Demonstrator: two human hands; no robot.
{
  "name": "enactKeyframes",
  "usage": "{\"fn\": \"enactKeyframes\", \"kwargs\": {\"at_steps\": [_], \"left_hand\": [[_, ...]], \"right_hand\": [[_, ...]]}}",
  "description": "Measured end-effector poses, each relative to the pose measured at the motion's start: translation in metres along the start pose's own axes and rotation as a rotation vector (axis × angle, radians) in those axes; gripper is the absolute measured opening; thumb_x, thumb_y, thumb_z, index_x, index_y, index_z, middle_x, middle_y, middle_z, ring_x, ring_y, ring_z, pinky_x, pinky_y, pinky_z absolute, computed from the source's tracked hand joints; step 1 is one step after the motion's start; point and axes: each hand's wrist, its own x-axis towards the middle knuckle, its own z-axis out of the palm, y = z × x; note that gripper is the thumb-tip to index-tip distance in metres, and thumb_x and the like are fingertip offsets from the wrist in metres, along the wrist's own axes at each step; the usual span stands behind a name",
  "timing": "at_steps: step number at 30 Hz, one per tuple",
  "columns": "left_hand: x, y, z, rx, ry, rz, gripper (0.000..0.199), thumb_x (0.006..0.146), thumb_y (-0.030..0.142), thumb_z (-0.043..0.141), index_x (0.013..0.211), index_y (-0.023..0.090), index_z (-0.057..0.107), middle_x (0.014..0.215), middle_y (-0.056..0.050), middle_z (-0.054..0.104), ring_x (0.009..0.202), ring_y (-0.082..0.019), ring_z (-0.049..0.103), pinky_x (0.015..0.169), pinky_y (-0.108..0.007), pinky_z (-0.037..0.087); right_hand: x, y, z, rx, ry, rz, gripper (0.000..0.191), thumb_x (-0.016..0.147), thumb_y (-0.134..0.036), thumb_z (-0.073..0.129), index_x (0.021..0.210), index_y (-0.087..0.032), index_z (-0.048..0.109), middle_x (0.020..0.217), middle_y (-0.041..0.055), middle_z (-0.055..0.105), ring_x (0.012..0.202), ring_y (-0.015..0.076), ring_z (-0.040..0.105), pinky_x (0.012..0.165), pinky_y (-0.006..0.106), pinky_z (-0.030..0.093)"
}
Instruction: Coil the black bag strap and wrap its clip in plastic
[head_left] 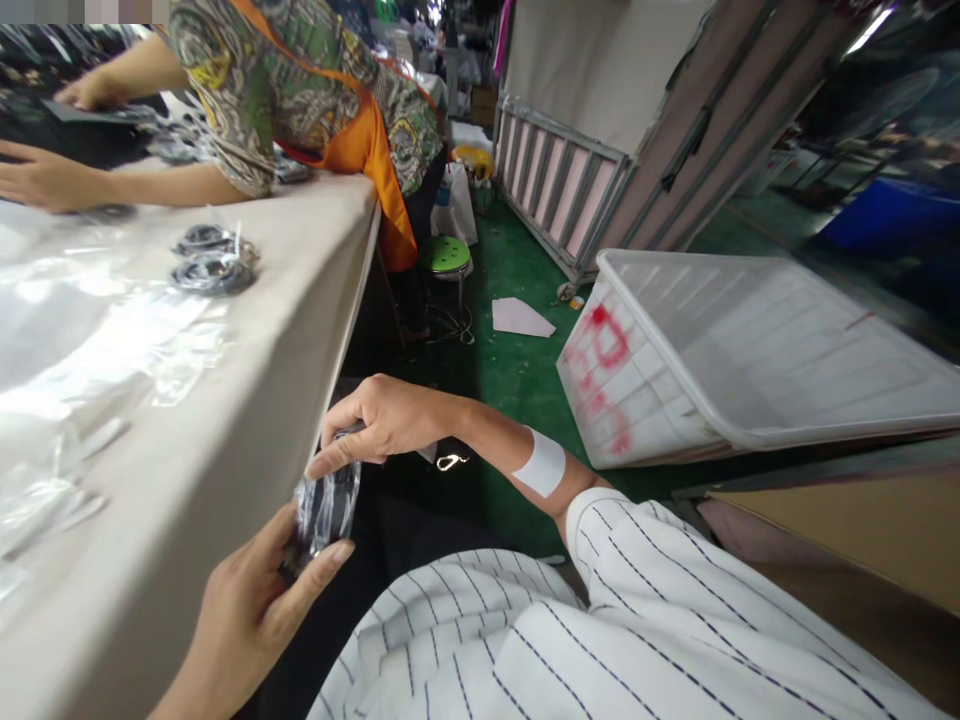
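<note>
The clear-bagged black coil (326,510) stands at lower centre of frame, pinched between the fingers of the left hand (247,620) below and the curled right hand (382,425) above, just beside the cloth-covered table edge (225,400).

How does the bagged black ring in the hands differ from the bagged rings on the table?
The bagged ring stands on edge between the left hand and right hand, while the bagged rings lie flat on the table. It is single; those sit two together. All look black, round, wrapped in clear plastic.
</note>
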Motion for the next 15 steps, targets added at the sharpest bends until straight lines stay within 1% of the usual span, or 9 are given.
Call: {"fn": "enactKeyframes", "kwargs": {"at_steps": [2, 5, 7, 12, 14, 15], "left_hand": [[0.001, -0.006, 0.000, 0.060, 0.015, 0.009, 0.042, 0.078, 0.057, 0.067, 0.103, 0.023, 0.065, 0.062, 0.004, 0.058, 0.048, -0.012, 0.044, 0.046, -0.021, 0.035], [0.001, -0.009, 0.002, 0.054, 0.038, 0.030, 0.041, 0.080, 0.057, 0.066, 0.103, 0.023, 0.064, 0.073, 0.001, 0.065, 0.058, -0.015, 0.054, 0.055, -0.022, 0.041], [0.002, -0.008, 0.004, 0.034, 0.047, 0.039, 0.040, 0.082, 0.056, 0.063, 0.104, 0.023, 0.064, 0.076, 0.000, 0.066, 0.063, -0.017, 0.057, 0.058, -0.022, 0.042], [0.004, -0.001, 0.002, -0.061, 0.018, 0.086, 0.033, 0.086, 0.053, 0.057, 0.099, 0.024, 0.066, 0.069, 0.000, 0.063, 0.055, -0.017, 0.055, 0.052, -0.023, 0.044], [0.003, 0.003, 0.000, -0.117, -0.002, 0.096, 0.032, 0.087, 0.052, 0.056, 0.099, 0.024, 0.068, 0.072, -0.001, 0.065, 0.057, -0.017, 0.057, 0.052, -0.024, 0.046], [0.002, 0.004, -0.001, -0.153, -0.019, 0.080, 0.032, 0.087, 0.051, 0.057, 0.098, 0.024, 0.069, 0.074, -0.002, 0.066, 0.059, -0.018, 0.059, 0.054, -0.024, 0.047]], "right_hand": [[-0.001, -0.004, 0.002, 0.076, 0.020, 0.025, 0.052, 0.079, -0.062, 0.071, 0.081, -0.010, 0.068, 0.048, -0.0061, 0.048, 0.048, 0.0046, 0.041, 0.053, 0.018, 0.031], [-0.003, -0.008, 0.008, 0.226, 0.042, 0.062, 0.053, 0.077, -0.063, 0.073, 0.080, -0.010, 0.066, 0.048, -0.0070, 0.047, 0.044, 0.0028, 0.035, 0.046, 0.017, 0.026], [-0.004, -0.010, 0.012, 0.304, 0.047, 0.079, 0.053, 0.076, -0.063, 0.074, 0.079, -0.011, 0.064, 0.049, -0.0074, 0.046, 0.042, 0.0020, 0.033, 0.042, 0.017, 0.023], [-0.002, -0.009, 0.019, 0.370, 0.088, 0.083, 0.054, 0.074, -0.063, 0.074, 0.079, -0.011, 0.062, 0.051, -0.0068, 0.048, 0.041, 0.0010, 0.033, 0.039, 0.015, 0.022], [0.000, -0.007, 0.018, 0.363, 0.097, 0.073, 0.054, 0.074, -0.064, 0.075, 0.079, -0.011, 0.063, 0.052, -0.0068, 0.048, 0.041, 0.0011, 0.034, 0.039, 0.014, 0.023], [0.000, -0.006, 0.017, 0.358, 0.092, 0.067, 0.054, 0.074, -0.064, 0.075, 0.080, -0.011, 0.063, 0.052, -0.0068, 0.048, 0.041, 0.0011, 0.033, 0.039, 0.014, 0.022]]}}
